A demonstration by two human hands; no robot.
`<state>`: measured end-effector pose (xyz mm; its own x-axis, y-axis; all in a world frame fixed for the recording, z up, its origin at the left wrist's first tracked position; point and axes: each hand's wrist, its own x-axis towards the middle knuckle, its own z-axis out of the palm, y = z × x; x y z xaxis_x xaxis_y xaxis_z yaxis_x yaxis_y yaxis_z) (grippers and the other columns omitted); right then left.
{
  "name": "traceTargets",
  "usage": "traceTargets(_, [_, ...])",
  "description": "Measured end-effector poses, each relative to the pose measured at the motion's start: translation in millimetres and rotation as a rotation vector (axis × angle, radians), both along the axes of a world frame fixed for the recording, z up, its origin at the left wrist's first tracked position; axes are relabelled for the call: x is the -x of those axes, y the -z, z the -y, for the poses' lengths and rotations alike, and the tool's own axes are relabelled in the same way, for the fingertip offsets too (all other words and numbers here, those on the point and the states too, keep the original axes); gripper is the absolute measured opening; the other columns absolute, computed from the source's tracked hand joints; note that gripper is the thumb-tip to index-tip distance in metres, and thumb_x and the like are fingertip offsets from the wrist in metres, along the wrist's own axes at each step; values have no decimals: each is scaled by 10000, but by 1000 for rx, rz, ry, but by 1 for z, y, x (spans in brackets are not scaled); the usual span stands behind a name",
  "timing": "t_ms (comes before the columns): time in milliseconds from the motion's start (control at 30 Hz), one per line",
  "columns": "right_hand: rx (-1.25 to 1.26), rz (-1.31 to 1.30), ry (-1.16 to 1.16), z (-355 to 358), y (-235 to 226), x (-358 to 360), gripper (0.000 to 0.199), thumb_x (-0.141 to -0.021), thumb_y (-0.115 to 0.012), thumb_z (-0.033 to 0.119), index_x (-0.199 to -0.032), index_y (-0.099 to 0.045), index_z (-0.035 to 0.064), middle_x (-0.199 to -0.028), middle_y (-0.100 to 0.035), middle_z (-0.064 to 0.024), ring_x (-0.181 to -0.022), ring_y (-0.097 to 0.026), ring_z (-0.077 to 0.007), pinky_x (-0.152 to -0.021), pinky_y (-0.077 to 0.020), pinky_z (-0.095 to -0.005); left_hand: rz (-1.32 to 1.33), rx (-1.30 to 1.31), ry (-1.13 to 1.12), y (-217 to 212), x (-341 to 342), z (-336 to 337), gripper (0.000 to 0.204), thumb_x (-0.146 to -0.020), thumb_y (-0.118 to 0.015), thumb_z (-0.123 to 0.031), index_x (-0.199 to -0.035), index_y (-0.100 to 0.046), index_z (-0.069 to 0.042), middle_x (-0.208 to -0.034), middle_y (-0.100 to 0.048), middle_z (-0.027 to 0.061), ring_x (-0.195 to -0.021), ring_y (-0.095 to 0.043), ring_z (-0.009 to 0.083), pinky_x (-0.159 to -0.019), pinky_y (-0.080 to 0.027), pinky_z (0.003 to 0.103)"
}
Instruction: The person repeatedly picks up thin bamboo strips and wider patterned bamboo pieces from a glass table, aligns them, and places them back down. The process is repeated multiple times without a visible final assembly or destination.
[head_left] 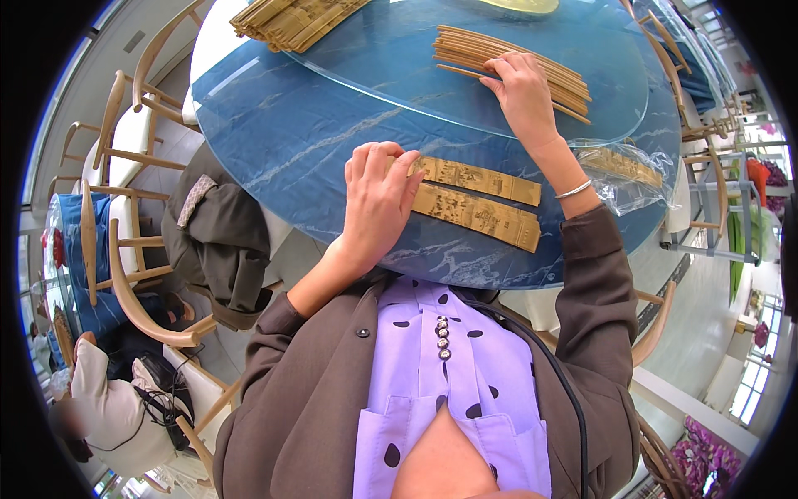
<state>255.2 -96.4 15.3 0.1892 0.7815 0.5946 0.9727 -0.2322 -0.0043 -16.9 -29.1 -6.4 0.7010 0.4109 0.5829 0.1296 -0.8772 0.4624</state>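
Note:
Two long gold paper chopstick sleeves lie side by side at the near part of the blue table. My left hand [376, 198] has its fingers curled at the left end of the upper sleeve [482, 180], which they seem to pinch. The lower sleeve [486, 220] lies just below, close to my thumb. Farther off, my right hand [524, 91] reaches over a row of wooden chopsticks [470, 48] on the glass turntable. Its thumb and fingers close on the nearest chopstick [568, 112], which stands slightly apart from the others.
A stack of gold sleeves [291, 23] rests at the far left of the turntable [391, 93]. Clear plastic wrap [628, 179] with a gold sleeve in it lies at the right. Wooden chairs [125, 274] and a seated person [125, 407] are at the left.

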Motion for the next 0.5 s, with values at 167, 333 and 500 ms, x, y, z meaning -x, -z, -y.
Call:
traceTargets(167, [54, -61, -56, -5, -7, 13, 177, -835, -741, 216, -914, -661, 80, -894, -643, -40, -966, -601, -240, -908, -466, -376, -2, -7, -1, 0, 1, 0, 261, -863, -704, -110, -1114, -659, -55, -1089, -566, 104, -1048, -512, 309, -911, -400, 425])
traceTargets(333, [72, -117, -136, -7, -7, 15, 173, -846, -728, 179, -907, -629, 52, -910, -629, -66, -926, -602, -266, -855, -489, -381, 0, -6, 0, -1, 2, 1, 255, -864, -701, -105, -1111, -660, -56, -1083, -568, 100, -1049, -512, 308, -911, -402, 426])
traceTargets(500, [165, 25, -162, -2, -4, 12, 179, -895, -678, 198, -949, -591, 51, -946, -602, -68, -958, -589, -256, -873, -487, -373, 2, -7, 4, -2, 2, 1, 247, -862, -701, -102, -1102, -665, -58, -1076, -572, 96, -1046, -515, 302, -909, -405, 423])
